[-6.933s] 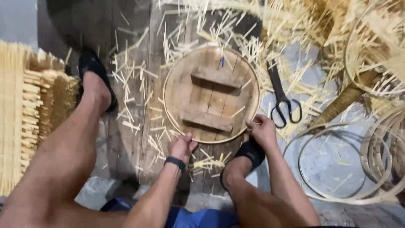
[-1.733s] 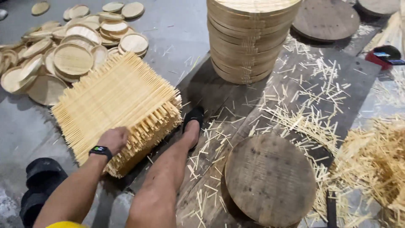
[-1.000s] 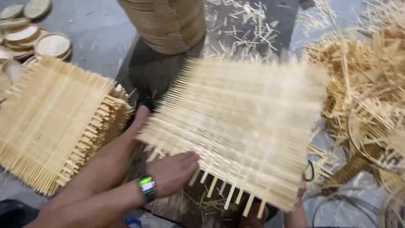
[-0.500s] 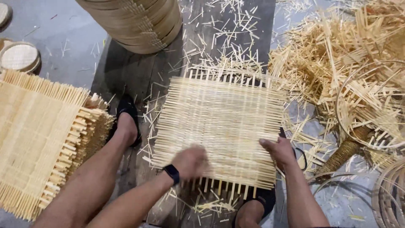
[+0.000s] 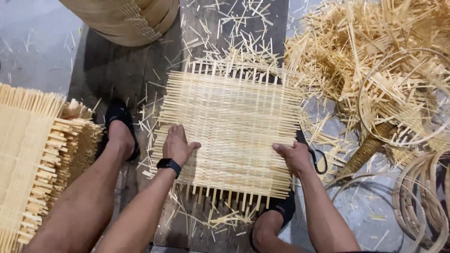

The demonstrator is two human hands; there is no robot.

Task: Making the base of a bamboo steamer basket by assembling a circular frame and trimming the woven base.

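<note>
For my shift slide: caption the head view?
Both hands, left hand and right hand, press a square woven bamboo mat flat amid scattered offcuts.

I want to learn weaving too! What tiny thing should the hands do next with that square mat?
Probably press the woven bamboo mat flat and centre it. The left hand and right hand already rest on its near edge, and it lies slightly skewed.
</note>
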